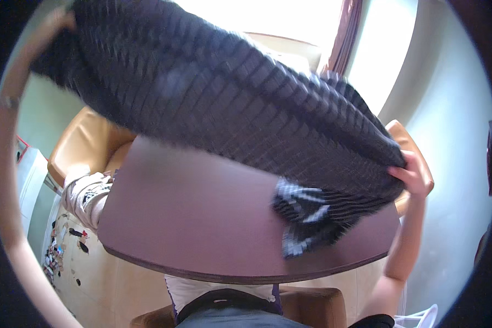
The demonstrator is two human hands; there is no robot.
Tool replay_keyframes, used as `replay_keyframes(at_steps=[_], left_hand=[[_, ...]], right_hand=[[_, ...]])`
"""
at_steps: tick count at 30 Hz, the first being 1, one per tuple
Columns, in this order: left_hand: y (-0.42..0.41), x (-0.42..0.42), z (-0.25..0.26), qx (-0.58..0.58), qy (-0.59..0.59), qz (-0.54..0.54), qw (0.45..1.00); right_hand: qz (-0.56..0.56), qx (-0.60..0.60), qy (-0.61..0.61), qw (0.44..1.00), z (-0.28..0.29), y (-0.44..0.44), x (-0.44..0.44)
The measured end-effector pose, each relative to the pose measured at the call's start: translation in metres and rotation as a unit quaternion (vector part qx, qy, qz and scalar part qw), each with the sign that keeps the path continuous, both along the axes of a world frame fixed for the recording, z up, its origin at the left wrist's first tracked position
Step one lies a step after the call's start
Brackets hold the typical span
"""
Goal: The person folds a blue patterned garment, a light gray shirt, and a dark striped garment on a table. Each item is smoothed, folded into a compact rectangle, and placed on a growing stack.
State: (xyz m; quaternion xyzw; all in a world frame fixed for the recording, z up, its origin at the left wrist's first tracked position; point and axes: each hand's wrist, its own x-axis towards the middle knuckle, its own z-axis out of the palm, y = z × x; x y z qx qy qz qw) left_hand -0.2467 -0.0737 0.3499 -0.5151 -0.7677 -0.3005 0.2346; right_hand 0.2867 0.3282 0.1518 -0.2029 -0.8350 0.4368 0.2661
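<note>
A dark ribbed knit textile [213, 94], perhaps a garment or scarf, is stretched out in the air above the table [180, 205]. My left hand [61, 22] grips its far left end, high up and blurred. At the lower right end my right hand [412, 174] pinches the fabric between thumb and fingers. Below that hand a loose part with white patterning [307, 217] hangs down over the tabletop, and whether it touches the surface I cannot tell. The textile hides the table's far side.
A tan armchair [86, 143] stands at left with a light patterned cloth [86, 197] on it. Another tan chair [410, 151] is behind my right hand. Small scraps [57, 254] litter the floor at left. A brown curtain [344, 37] hangs by the bright window.
</note>
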Motion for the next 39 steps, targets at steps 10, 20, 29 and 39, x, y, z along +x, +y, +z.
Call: replay_keyframes(at_steps=[10,20,29,39], left_hand=[[0.004,0.045,-0.264,0.027,-0.594,-0.208,0.777],[-0.108,-0.040,-0.337,0.008,-0.447,-0.063,0.892],[-0.101,-0.030,-0.339,-0.190,0.010,0.223,0.956],[0.076,0.048,-0.366,-0.233,-0.080,0.007,0.969]], right_hand=[[-0.273,0.135,-0.357,0.883,0.088,0.007,0.055],[-0.032,0.202,-0.375,0.904,-0.117,0.049,-0.156],[-0.023,0.177,-0.306,0.935,-0.108,0.040,-0.065],[-0.174,0.236,-0.265,0.919,-0.143,-0.070,0.064]])
